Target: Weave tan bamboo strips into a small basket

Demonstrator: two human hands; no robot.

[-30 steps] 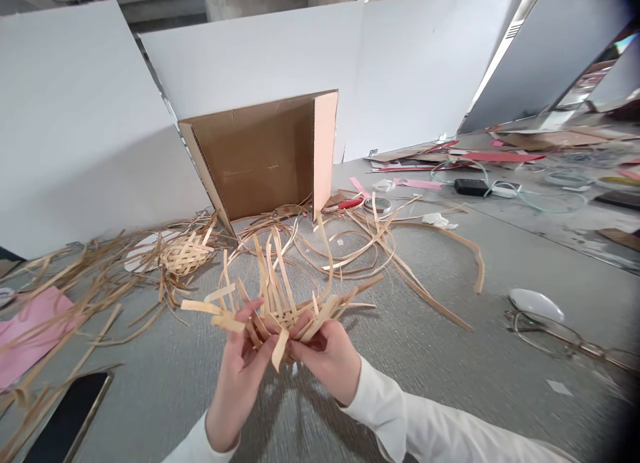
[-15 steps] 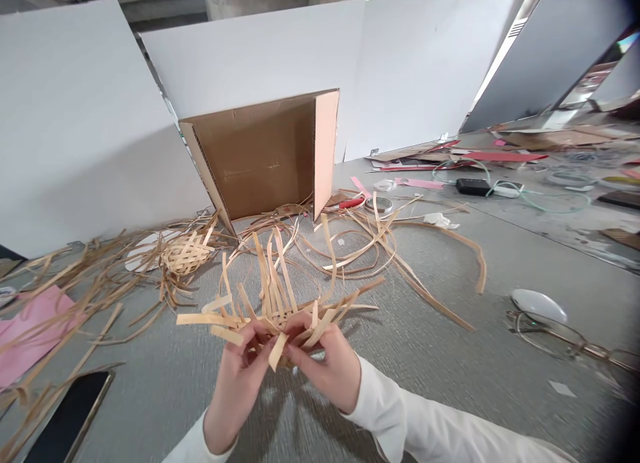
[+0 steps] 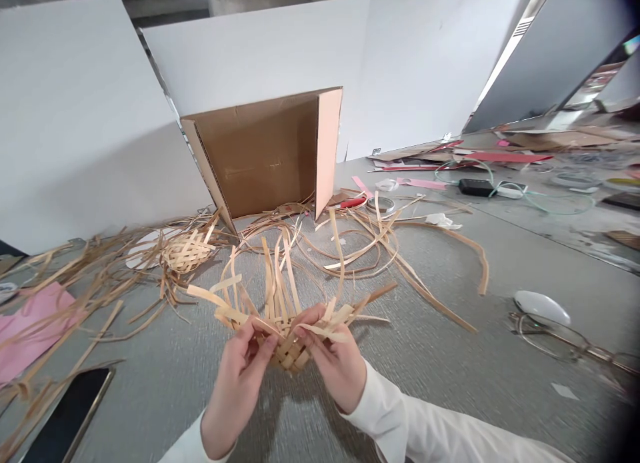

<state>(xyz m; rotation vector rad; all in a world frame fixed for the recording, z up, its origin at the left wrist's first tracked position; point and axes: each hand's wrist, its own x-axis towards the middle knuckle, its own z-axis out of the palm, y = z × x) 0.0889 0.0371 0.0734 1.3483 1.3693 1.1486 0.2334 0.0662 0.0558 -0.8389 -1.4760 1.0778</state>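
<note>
The left hand (image 3: 237, 390) and right hand (image 3: 333, 370) curl around a half-woven strip basket (image 3: 287, 348) near the front edge of the view, fingers apparently pinching strips at its woven base, though they partly hide the grip. Loose strips fan upward from it over the grey desk (image 3: 425, 363). A smaller woven piece (image 3: 188, 254) lies ahead and to the left, before a cardboard box (image 3: 257, 156).

The woven strip base (image 3: 290, 353) was partly hidden by the left grip (image 3: 235, 383) and right grip (image 3: 335, 370). Left of the grips, the smartphone (image 3: 70, 410) was cut off by the lower edge. Right of the grips, the spectacles (image 3: 565, 343) were cut off by the right edge, and the small objects (image 3: 575, 180) beyond were too small to identify.
</note>
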